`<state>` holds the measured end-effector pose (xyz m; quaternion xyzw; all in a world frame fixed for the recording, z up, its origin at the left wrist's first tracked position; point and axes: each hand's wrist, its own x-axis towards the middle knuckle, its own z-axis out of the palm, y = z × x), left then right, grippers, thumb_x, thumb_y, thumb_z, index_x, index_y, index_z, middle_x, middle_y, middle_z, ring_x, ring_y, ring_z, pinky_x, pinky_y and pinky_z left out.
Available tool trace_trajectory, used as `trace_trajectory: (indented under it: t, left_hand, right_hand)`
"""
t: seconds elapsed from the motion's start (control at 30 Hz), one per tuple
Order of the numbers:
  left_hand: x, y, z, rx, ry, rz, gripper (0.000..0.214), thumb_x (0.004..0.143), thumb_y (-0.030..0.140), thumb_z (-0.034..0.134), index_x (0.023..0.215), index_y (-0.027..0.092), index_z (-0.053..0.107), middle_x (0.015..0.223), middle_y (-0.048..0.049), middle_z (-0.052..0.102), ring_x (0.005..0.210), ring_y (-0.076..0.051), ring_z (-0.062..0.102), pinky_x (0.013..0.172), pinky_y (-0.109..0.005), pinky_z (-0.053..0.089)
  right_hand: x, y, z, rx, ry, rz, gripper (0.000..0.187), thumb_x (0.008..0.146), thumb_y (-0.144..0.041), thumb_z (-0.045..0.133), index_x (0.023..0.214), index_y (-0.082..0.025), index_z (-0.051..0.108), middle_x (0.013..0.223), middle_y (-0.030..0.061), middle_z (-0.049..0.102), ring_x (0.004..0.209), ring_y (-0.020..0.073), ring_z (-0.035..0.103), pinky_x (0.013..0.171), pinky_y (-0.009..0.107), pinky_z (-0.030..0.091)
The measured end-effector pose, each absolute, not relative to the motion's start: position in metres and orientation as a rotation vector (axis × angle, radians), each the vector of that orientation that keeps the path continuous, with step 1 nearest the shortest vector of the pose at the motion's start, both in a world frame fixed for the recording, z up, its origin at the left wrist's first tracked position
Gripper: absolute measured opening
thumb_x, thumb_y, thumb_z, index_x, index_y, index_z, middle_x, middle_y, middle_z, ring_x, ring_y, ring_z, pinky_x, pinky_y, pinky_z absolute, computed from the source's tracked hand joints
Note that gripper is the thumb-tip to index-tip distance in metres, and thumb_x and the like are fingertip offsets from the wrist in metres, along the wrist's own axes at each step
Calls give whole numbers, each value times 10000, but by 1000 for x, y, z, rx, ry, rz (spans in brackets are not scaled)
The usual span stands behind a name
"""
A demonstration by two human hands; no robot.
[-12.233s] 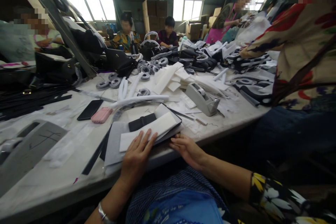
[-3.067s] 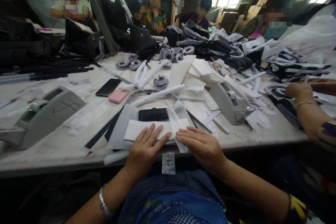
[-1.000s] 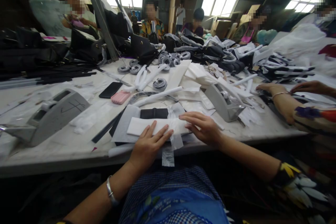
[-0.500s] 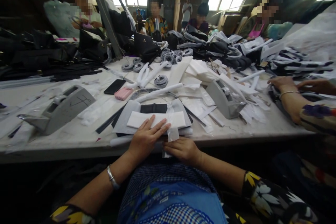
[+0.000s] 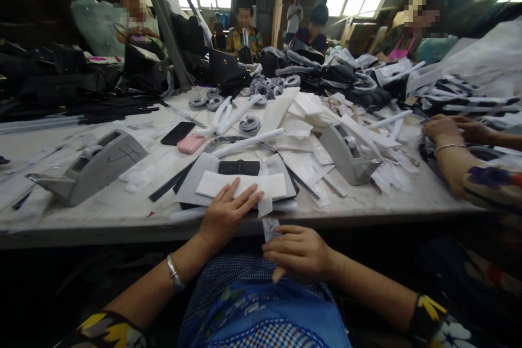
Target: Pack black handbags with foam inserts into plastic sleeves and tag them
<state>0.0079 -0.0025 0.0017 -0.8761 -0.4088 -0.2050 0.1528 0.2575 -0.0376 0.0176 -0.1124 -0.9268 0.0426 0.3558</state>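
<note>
A flat black bag point(image 5: 190, 194) with grey-white wrapping sheet point(image 5: 197, 174) over it lies at the table's front edge. Across it is a folded white foam strip point(image 5: 210, 185), below a black strap piece point(image 5: 240, 168). My left hand point(image 5: 228, 212) rests flat on the foam, fingers spread. A clear tape strip point(image 5: 270, 227) runs down over the foam and hangs past the table edge. Beside its lower end is my right hand point(image 5: 304, 253), its fingers stretched out and the thumb apart below them. The index and middle fingertips overlap the tape; whether they press on it is unclear.
Grey tape dispensers stand left point(image 5: 93, 166) and right point(image 5: 349, 155). Behind are a black phone point(image 5: 178, 133), a pink case point(image 5: 191, 143), coiled straps point(image 5: 249, 125) and white foam pieces point(image 5: 281, 111). A co-worker's hands point(image 5: 446, 133) work at the right. More people are across the table.
My right hand has moved down and slightly right, away from the table edge, and its thumb now shows. The hanging tape is more exposed. My left hand stays on the foam.
</note>
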Motion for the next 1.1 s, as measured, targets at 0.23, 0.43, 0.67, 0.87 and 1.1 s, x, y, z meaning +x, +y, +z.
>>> trace_trajectory:
  t: [0.23, 0.43, 0.67, 0.87, 1.1]
  left_hand:
    - [8, -2, 1, -2519, -1179, -636, 571, 929, 107, 520, 1461, 303, 457, 1478, -24, 514, 1425, -346, 378, 1062, -538, 469]
    - [12, -4, 1, -2536, -1260, -660, 572, 920, 71, 485, 1439, 311, 493, 1482, 9, 508, 1424, -352, 380, 1094, -546, 437]
    - [19, -10, 7, -2587, -1410, -804, 602, 870, 66, 522, 1414, 325, 518, 1482, 45, 515, 1463, -326, 317, 1146, -558, 364]
    - [37, -15, 11, -2486, -1521, -981, 412, 875, 348, 659, 1282, 293, 626, 1418, 7, 588, 1433, -344, 372, 1161, -588, 314]
    - [42, -9, -4, -2374, -1416, -1035, 329, 925, 346, 629, 1248, 286, 636, 1293, -10, 677, 1333, -299, 520, 1151, -574, 313]
  right_hand:
    - [261, 3, 47, -556, -2349, -240, 380, 919, -185, 660, 1295, -237, 629, 1211, 54, 716, 1147, 195, 645, 1093, 411, 470]
    - [259, 22, 10, -507, -2288, -189, 250, 934, -131, 617, 1123, -261, 718, 1003, 8, 763, 949, 172, 664, 918, 373, 545]
    - [266, 11, -20, -562, -2227, -138, 278, 962, -158, 586, 1190, -269, 701, 1007, 4, 773, 1098, 188, 615, 1039, 431, 494]
    - [263, 12, -23, -572, -2197, -111, 274, 951, -156, 598, 1169, -278, 712, 991, 6, 775, 1081, 184, 622, 1028, 428, 499]
    - [264, 5, 3, -604, -2188, -3, 280, 914, -244, 677, 1194, -229, 688, 1105, 45, 753, 1092, 217, 642, 1006, 441, 531]
